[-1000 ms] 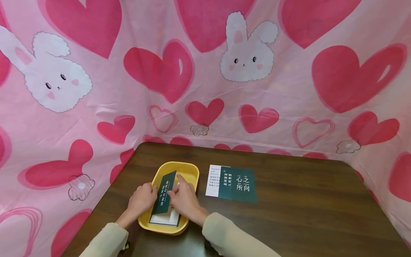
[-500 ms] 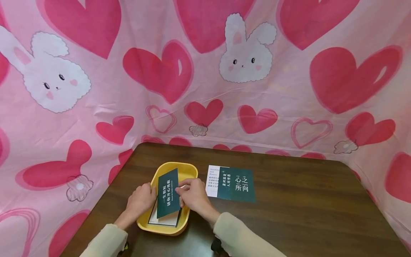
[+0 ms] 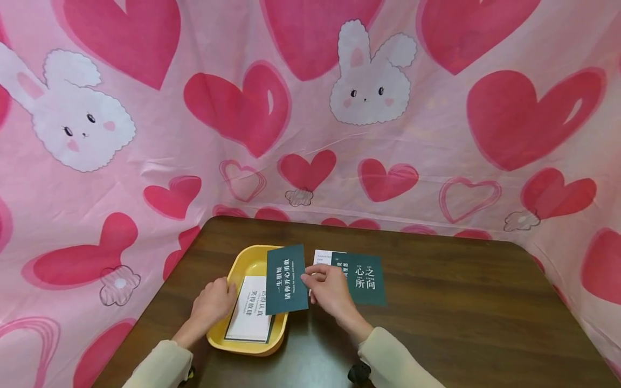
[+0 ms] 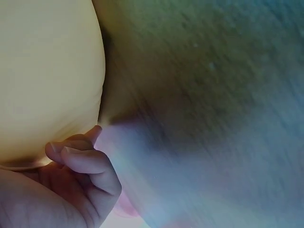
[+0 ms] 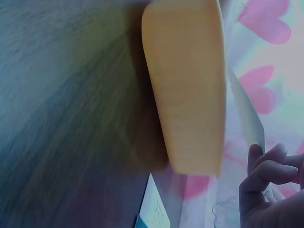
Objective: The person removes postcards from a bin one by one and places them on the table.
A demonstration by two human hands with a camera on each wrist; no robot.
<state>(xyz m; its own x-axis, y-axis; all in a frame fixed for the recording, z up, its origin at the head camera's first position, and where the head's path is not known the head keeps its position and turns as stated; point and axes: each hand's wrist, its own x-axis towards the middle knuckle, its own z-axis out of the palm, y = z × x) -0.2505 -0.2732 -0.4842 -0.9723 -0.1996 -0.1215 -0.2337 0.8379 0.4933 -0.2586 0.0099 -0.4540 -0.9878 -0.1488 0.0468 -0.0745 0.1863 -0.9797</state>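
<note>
The left hand (image 3: 211, 304) grips a rounded yellow tray (image 3: 242, 348); a white lettered card (image 3: 246, 320) inside lies newly uncovered, since the rectangular dark green paper card (image 3: 283, 280), pinched by the right hand (image 3: 332, 291), has shifted over the tray's right rim (mostly out, I judge). Only the right-wrist view shows its pale back. Beyond, overlapping green-and-white cards (image 3: 371, 291) rest on the brown wood-grain counter (image 3: 461, 312).

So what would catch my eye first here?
Probably the pink backdrop behind the table, printed with big hearts and white rabbits. Next, the yellow tray at the table's near left, the left hand at its rim. The right hand holds a dark green card above the tray's right edge.
</note>
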